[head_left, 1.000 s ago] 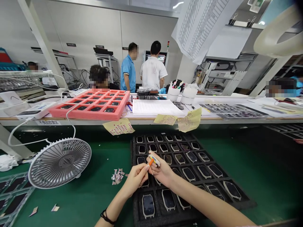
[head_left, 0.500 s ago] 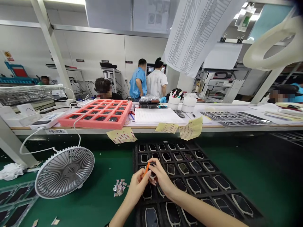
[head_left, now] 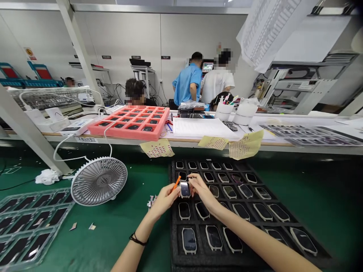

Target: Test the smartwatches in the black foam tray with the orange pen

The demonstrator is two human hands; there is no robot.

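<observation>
From my end, the watch [head_left: 185, 190] is over the black tray [head_left: 178, 260], long axis roughly near-to-far, between my hands. Left hand [head_left: 165, 198] grips an orange stick [head_left: 176, 183] (bright little thing); right hand [head_left: 202, 191] flanks the watch's right side, can't tell if gripping.

I have open green worktop [head_left: 309, 192] to the right of the black tray [head_left: 181, 260], and a second lane between the fan [head_left: 99, 181] and the left forearm [head_left: 140, 234], with two small scraps [head_left: 92, 226] lying in it. Forward of the left hand [head_left: 166, 196] and right hand [head_left: 200, 189], I'd meet the shelf [head_left: 187, 142], its front edge hung with yellow notes [head_left: 157, 148]. Leftward, a heap of scraps [head_left: 151, 202] and then the fan block me, while the right forearm [head_left: 241, 223] bars the tray's near right side.
</observation>
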